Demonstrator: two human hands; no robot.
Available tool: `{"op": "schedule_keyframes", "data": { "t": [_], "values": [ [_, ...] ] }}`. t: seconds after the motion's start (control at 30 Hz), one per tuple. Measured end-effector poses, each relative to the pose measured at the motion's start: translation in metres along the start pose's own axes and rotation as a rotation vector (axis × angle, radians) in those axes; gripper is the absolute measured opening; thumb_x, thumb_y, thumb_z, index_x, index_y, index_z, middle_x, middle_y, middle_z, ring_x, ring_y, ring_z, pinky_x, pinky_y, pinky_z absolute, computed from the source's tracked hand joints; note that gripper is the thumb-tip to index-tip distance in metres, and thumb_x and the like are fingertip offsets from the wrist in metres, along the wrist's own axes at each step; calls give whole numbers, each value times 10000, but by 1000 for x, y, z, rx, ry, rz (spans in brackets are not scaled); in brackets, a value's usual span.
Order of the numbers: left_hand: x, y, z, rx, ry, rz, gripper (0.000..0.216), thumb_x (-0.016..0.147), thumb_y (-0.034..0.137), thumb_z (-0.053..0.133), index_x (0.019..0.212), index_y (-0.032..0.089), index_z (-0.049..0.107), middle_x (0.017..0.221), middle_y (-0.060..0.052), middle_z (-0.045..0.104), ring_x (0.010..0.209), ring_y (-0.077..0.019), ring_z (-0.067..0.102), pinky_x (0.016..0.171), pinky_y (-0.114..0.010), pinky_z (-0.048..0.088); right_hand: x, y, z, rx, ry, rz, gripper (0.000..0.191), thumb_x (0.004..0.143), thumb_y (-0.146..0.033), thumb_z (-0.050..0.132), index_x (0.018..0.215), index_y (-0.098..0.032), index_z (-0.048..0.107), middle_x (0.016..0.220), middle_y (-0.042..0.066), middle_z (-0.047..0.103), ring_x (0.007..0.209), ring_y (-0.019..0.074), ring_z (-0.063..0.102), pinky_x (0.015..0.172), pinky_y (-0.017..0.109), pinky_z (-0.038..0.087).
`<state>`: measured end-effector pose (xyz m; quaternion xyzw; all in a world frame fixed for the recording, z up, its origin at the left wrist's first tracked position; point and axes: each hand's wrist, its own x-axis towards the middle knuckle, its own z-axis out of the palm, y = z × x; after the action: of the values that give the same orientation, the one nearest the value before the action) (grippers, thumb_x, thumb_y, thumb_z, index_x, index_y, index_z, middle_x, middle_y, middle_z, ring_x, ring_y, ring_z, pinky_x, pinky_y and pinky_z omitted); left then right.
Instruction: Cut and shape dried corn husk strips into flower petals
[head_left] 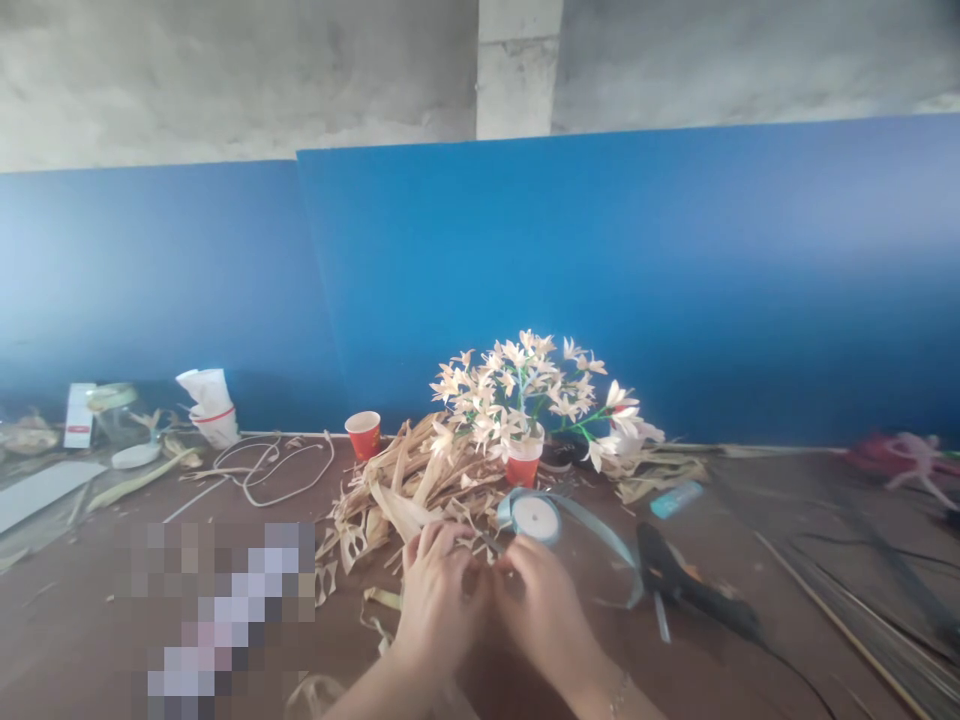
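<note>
Now mid-craft, by the look of it: working a small piece of dried husk between both hands. Left hand (pixel 435 590) curled, fingers bent inward over a pale husk strip (pixel 469 548), seemingly pinching it; right hand (pixel 544 605) pressed close against the left, fingertips meeting it, exact grip hidden. Husk pile (pixel 405 480) just beyond the left hand; ribbon spool (pixel 534 516) just beyond the right; husk-flower bouquet (pixel 525 395) in a red cup (pixel 522 468) behind that. Glue gun (pixel 675 580) lying near, right of both hands. Next move probably calls for a firm pinch and a reach rightward for glue.
</note>
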<state>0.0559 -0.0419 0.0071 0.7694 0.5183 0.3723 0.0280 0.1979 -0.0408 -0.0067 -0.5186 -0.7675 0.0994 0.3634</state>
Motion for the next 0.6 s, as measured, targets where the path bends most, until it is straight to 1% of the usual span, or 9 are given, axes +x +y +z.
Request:
{"op": "schedule_keyframes", "data": {
  "t": [0.1,0.2,0.27,0.37,0.47,0.53,0.6],
  "values": [
    [0,-2,2,25,-3,-15,148,691,119,581,576,210,565,970,-43,652,969,-264,529,802,-436,378,-1,1,3,-70,34,-4,136,755,-76,492,677,-186,501,704,19,538,699,173,528,638,276,380],
    [2,-10,2,64,8,-41,158,673,99,577,564,213,571,973,-43,653,970,-271,527,803,-446,369,1,8,5,-175,129,6,148,746,-85,503,643,-189,484,667,17,520,674,174,523,630,277,375],
    [4,-16,1,72,-22,-61,167,677,90,560,568,214,583,950,-44,656,960,-272,531,792,-443,372,2,13,3,-212,143,13,150,759,-98,507,638,-187,494,656,17,527,671,174,529,639,278,379],
    [6,-21,-4,24,-151,-44,160,685,93,545,619,221,615,892,-43,653,941,-261,538,794,-426,381,4,18,0,-218,32,-6,161,799,-107,489,669,-181,548,688,24,567,694,174,548,649,274,383],
    [6,-22,-9,-3,-295,5,181,636,69,566,683,228,637,888,-42,640,947,-261,529,811,-410,388,3,20,1,-256,-55,-12,199,801,-88,490,664,-185,596,750,34,590,736,181,551,655,277,380],
    [3,-23,-9,2,-346,43,201,616,60,572,703,229,634,902,-43,625,951,-261,522,816,-401,394,2,21,3,-295,-75,-9,213,787,-72,499,654,-185,621,777,43,594,749,189,546,664,286,378],
    [0,-24,-8,0,-354,74,194,623,57,564,697,227,620,906,-45,607,950,-253,516,819,-390,398,1,21,4,-311,-75,-1,215,780,-59,497,678,-184,639,797,52,596,762,197,542,678,299,378]
  ]
}}
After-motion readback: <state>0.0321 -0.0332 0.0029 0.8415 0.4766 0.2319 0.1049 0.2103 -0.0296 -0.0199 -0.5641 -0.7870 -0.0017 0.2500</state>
